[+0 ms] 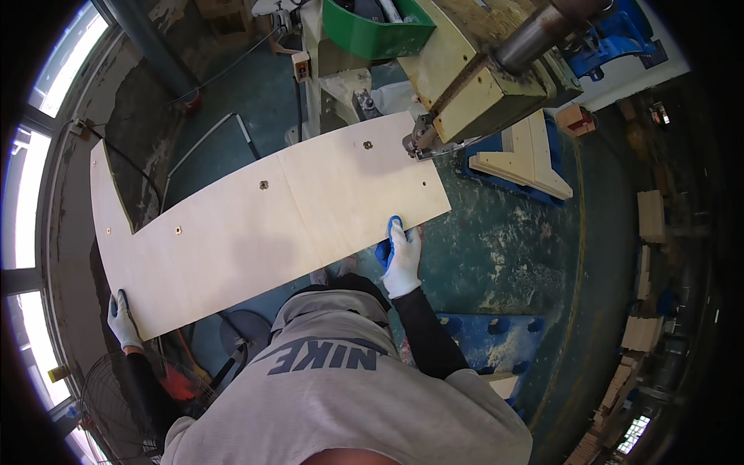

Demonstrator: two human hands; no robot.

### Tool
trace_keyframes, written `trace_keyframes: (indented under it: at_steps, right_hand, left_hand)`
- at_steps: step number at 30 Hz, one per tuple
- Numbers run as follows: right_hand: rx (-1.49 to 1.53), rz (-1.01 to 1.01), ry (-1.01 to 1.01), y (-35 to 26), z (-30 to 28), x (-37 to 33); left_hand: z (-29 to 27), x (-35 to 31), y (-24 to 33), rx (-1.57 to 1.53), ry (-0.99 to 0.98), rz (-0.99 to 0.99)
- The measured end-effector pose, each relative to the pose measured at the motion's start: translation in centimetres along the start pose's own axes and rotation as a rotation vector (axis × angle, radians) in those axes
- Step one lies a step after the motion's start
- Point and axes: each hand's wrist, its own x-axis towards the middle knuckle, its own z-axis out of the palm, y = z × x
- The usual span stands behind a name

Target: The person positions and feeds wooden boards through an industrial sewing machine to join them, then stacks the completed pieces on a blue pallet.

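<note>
A large pale plywood panel with a curved far edge and a notch at its left end lies across the view in front of me. Several metal inserts sit in its face. My left hand, in a white and blue work glove, grips the panel's near left corner. Near the right end, my right hand, gloved the same way, holds the near edge with the thumb on top and the fingers mostly hidden below. The panel's far right part lies under the metal head of a yellowish-green machine.
A green bin stands on the machine. Cut wooden parts lie on a blue pallet at the right, with another blue pallet nearer me. A wire fan guard is by my left arm. Wood stacks line the far right.
</note>
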Motion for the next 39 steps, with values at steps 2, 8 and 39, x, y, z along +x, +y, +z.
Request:
trace_keyframes:
  at_steps: [2,8,39]
  right_hand:
    - [-0.053,0.025,-0.07,-0.6,-0.2,0.6]
    - [-0.074,-0.001,-0.135,-1.4,2.0,4.2]
    - [0.3,0.154,-0.224,-2.3,1.5,3.7]
  left_hand:
    - [0.0,-1.1,0.8,0.012,0.002,0.004]
    - [1.4,-1.6,0.0,-0.047,0.032,-0.046]
    - [-1.8,-5.0,1.9,0.001,-0.002,-0.022]
